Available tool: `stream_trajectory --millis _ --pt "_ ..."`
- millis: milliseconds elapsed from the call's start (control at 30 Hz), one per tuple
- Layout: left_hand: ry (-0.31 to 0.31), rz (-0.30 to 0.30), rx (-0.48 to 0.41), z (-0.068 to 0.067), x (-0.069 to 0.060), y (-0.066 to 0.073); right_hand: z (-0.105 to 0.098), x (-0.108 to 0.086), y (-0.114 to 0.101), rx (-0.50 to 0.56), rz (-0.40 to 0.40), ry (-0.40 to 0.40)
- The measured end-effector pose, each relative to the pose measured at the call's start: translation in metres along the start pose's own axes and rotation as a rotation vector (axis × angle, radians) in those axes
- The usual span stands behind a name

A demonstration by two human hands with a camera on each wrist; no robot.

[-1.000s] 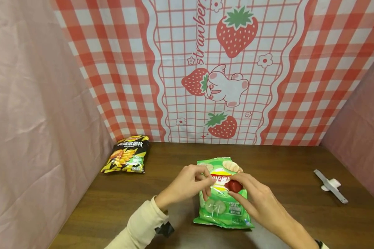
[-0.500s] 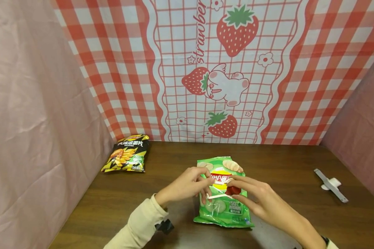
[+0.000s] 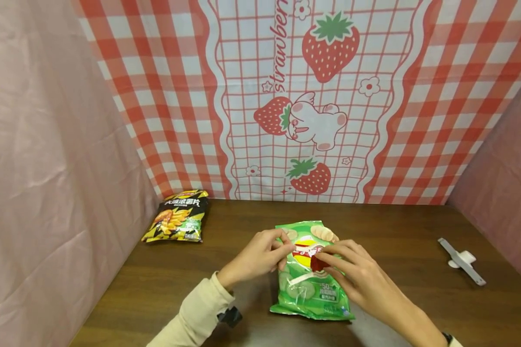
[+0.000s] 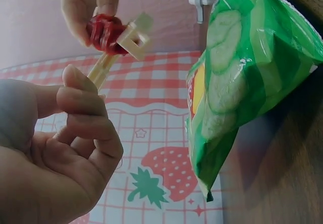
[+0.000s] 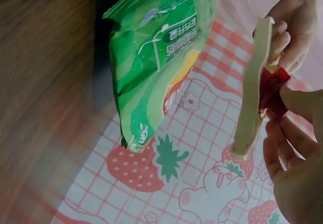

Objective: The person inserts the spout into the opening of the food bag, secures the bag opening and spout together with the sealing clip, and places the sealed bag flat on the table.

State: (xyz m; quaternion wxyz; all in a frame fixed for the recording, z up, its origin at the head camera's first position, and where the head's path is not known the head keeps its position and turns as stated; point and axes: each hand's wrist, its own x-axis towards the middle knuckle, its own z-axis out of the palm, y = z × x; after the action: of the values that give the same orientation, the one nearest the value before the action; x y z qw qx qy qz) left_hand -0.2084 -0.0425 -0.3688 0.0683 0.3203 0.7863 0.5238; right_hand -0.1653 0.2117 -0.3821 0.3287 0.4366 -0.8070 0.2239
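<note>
A cream bag clip with a dark red knob is held above a green bag of potato chips. My right hand pinches the red knob between thumb and fingers. My left hand has its thumb and index finger together at the end of one cream strip, pinching it; the other fingers are curled. In the left wrist view, that strip runs from the left fingertips to the red knob. A second cream strip shows lower, over the bag. The bag lies flat on the table, partly covered by both hands.
A black and yellow bag of chips lies at the table's back left. A grey clip with a white knob lies at the right. Pink cloth hangs at the sides, and a checked strawberry cloth at the back.
The right hand has turned the red knob and shifted slightly left. The lower cream strip has come into view and swung away from the upper one. Both bags have stayed in place.
</note>
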Motion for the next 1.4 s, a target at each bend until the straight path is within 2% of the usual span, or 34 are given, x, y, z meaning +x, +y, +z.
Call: stream_trajectory --millis 133,233,333,400,533,667,833,967,1033,1133,1400 --pt "0.018 0.022 0.044 0.002 0.001 0.000 0.000 0.003 0.000 0.001 -0.044 0.110" --pt "0.055 0.031 0.061 0.002 0.001 -0.001 -0.002 0.007 -0.001 0.002 -0.059 0.199" --pt "0.087 0.015 0.048 0.000 0.001 -0.005 -0.006 0.011 -0.002 0.002 -0.059 0.255" --pt "0.079 -0.005 0.025 -0.001 0.000 -0.006 -0.008 0.014 -0.003 0.002 -0.065 0.280" --pt "-0.022 -0.048 -0.044 0.001 -0.011 -0.008 -0.011 0.018 -0.002 0.009 -0.077 0.313" --pt "-0.125 -0.075 -0.110 0.011 -0.028 -0.009 -0.013 0.019 0.000 0.006 -0.067 0.326" --pt "-0.203 -0.090 -0.189 0.026 -0.045 -0.017 -0.015 0.016 0.004 -0.008 -0.042 0.317" --pt "-0.259 -0.154 -0.293 0.038 -0.053 -0.028 -0.015 0.013 0.006 -0.012 -0.028 0.295" --pt "-0.256 -0.200 -0.344 0.043 -0.055 -0.033 -0.015 0.012 0.007 -0.011 -0.022 0.284" --pt "-0.209 -0.238 -0.386 0.048 -0.056 -0.038 -0.014 0.011 0.009 -0.015 -0.015 0.275" --pt "-0.102 -0.238 -0.373 0.051 -0.045 -0.044 -0.013 0.007 0.014 -0.019 0.025 0.243"
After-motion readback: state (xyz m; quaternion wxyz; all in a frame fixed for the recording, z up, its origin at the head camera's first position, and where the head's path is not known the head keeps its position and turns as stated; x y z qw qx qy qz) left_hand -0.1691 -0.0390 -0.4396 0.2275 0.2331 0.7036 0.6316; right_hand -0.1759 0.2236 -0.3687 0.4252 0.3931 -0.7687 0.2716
